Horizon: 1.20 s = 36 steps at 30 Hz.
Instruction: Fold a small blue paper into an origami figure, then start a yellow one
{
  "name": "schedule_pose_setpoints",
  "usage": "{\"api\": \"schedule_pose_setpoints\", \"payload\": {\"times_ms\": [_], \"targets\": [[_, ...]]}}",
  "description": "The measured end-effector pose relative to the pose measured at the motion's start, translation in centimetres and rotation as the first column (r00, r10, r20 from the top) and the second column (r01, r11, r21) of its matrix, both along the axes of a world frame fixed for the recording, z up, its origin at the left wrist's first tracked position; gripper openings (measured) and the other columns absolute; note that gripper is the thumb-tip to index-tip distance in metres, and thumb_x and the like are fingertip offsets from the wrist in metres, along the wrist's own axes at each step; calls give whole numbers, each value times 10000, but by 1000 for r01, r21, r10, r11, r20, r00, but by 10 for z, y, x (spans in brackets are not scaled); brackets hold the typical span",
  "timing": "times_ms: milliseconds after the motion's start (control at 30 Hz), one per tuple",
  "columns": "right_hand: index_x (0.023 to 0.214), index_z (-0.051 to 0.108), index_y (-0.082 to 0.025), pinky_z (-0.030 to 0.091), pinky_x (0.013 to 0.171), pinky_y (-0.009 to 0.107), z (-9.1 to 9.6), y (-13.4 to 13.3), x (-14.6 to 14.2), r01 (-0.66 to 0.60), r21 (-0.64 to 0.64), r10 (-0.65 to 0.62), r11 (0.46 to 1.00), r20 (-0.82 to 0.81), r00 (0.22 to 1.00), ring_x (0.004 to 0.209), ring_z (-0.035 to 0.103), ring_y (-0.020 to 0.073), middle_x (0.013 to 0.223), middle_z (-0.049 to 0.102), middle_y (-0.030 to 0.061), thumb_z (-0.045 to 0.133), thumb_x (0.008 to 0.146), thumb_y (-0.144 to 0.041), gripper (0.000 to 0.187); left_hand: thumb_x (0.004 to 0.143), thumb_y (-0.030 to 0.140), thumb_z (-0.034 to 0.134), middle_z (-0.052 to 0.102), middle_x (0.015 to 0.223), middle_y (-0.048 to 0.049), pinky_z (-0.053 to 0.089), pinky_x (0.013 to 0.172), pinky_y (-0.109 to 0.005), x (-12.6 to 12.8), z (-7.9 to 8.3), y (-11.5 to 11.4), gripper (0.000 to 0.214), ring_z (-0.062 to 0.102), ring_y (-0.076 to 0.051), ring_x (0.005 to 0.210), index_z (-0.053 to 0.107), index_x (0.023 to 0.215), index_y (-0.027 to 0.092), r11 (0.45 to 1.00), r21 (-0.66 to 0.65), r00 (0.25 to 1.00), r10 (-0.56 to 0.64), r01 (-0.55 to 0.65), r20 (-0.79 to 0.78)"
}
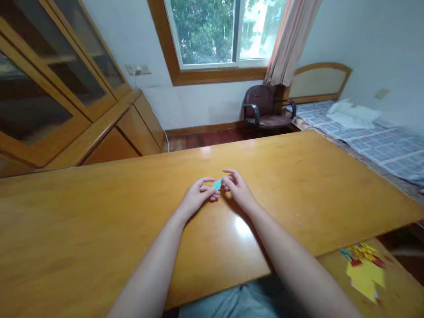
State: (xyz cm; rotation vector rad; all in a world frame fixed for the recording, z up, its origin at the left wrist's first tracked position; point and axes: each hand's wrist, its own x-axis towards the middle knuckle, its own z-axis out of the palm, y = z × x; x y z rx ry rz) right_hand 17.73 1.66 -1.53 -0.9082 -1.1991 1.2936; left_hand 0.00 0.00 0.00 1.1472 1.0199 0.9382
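A small light-blue folded piece of paper (217, 184) is held between both my hands just above the wooden table (99, 221), near its middle. My left hand (198, 194) pinches the paper's left side with thumb and fingers closed. My right hand (236, 185) pinches the right side, its fingers curled over the paper. Most of the paper is hidden by my fingers.
A wooden cabinet with glass doors (49, 88) stands to the left. A dark chair (261, 106) sits under the window, with a bed (371, 132) at the right. A lower surface at the bottom right holds yellow and coloured papers (364, 265).
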Motion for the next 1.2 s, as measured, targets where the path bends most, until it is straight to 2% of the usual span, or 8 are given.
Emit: {"api": "schedule_pose_setpoints", "payload": {"times_ms": [100,200,400,567,667,833,1067,1200], "targets": [[1135,556,-211,494,699,272,-2,-1,-2,-41,12,40,999,57,998,733,626,139,830,651,-6,721,787,-389,424,750,431,769,743,798,-61,560,738,-303,1,-6,0,537,713,-189,746,544,1150,153,999,38,1000,-9,10,-26],[1114,581,-208,499,727,297,-3,-1,-2,-54,11,53,998,76,996,719,638,150,796,666,-8,736,770,-365,409,752,437,767,745,813,-63,558,760,-313,2,-7,-2,516,715,-194,771,553,1130,158,999,50,999,-14,16,-30],[1037,634,-198,486,713,294,1,-3,-1,-5,-18,6,1000,61,998,683,644,153,743,686,-9,740,749,-330,334,755,452,766,751,827,-79,559,745,-317,2,-5,-2,476,718,-194,762,547,1061,160,999,29,999,-21,23,-48],[1001,654,-189,473,688,278,4,-5,-2,-29,-52,32,998,69,997,657,632,144,721,682,-12,759,717,-315,328,747,496,764,740,770,-76,546,690,-279,1,-6,-1,415,701,-172,701,575,868,147,999,29,993,-35,38,-109],[977,656,-189,466,678,276,4,-6,-3,-26,-71,31,997,76,997,643,623,141,709,681,-12,764,702,-315,322,750,531,747,742,773,-92,540,645,-270,1,-7,0,428,700,-176,677,594,824,139,998,10,990,-54,56,-131],[1009,647,-192,452,674,275,3,-5,-3,-10,-49,13,999,57,998,651,607,141,727,686,-7,727,735,-336,319,748,535,749,749,785,-107,536,624,-268,-2,-4,-1,432,706,-183,666,600,811,134,997,-25,991,-73,71,-115],[1069,639,-182,428,616,258,-1,-4,-1,-4,11,3,1000,82,997,603,551,135,604,559,-47,656,810,-401,339,723,538,764,749,769,-109,531,613,-263,-2,-3,0,447,706,-182,649,598,799,130,996,-56,993,-80,75,-84],[1131,622,-195,457,635,262,-5,-4,0,12,42,-17,999,127,992,621,570,139,643,587,-35,613,858,-407,346,725,525,766,749,771,-106,530,613,-261,0,-4,0,435,706,-180,650,593,802,133,996,-60,994,-75,71,-77]]}}
